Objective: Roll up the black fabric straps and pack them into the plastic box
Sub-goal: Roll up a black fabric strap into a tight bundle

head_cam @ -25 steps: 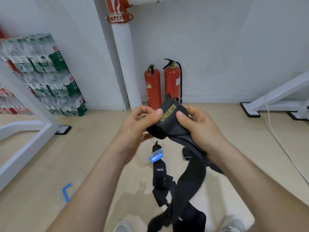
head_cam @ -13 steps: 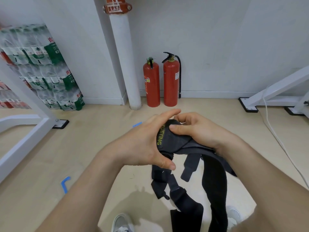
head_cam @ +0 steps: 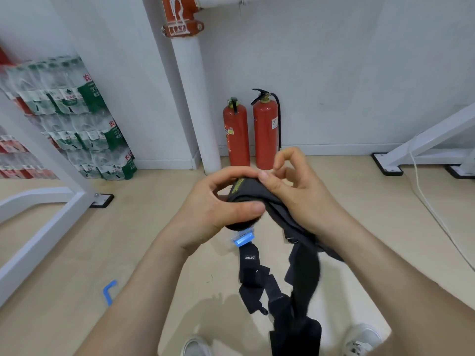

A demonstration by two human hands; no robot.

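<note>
A partly rolled black fabric strap (head_cam: 250,192) with yellow-green lettering is held in front of me. My left hand (head_cam: 218,209) grips the roll, thumb across its front. My right hand (head_cam: 300,191) pinches the strap's upper edge with thumb and fingers, other fingers raised. The strap's loose tail (head_cam: 304,271) hangs down from under my right hand. More black straps (head_cam: 254,276) lie on the floor below, one with a white logo. A clear plastic piece with a blue clip (head_cam: 243,238) shows just under the roll; the box itself is mostly hidden.
Two red fire extinguishers (head_cam: 250,132) stand by the wall beside a white pipe (head_cam: 195,104). Stacked bottled-water packs (head_cam: 77,119) are on the left. White metal frames (head_cam: 46,227) stand on both sides, with a white cable (head_cam: 431,209) at right. My shoes (head_cam: 359,340) are at the bottom.
The left hand turned so the thumb now lies across the roll's front. The right hand regripped the strap's top edge, fingers lifted. The roll stays at chest height.
</note>
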